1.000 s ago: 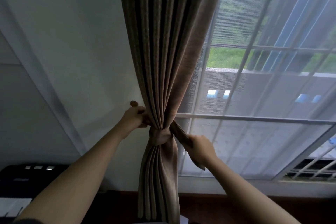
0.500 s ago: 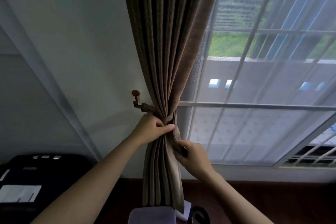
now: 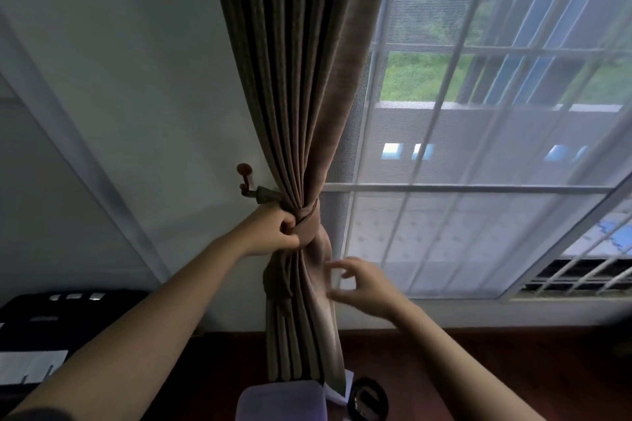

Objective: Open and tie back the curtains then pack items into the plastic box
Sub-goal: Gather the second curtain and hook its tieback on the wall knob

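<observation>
Your brown curtain [image 3: 290, 79] hangs gathered left of the window [image 3: 478, 181], cinched by 1 tieback [image 3: 309, 227] (looped to the wall hook [image 3: 244, 178]). Your left hand [image 3: 273, 232] pinches that band closed to hold tension; your right hand [image 3: 362, 284] hovers open, empty, just beside the folds.

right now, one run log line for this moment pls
phase: tying curtain | left hand: gripping tieback | right hand: open, off fabric | hook: tieback attached
</observation>
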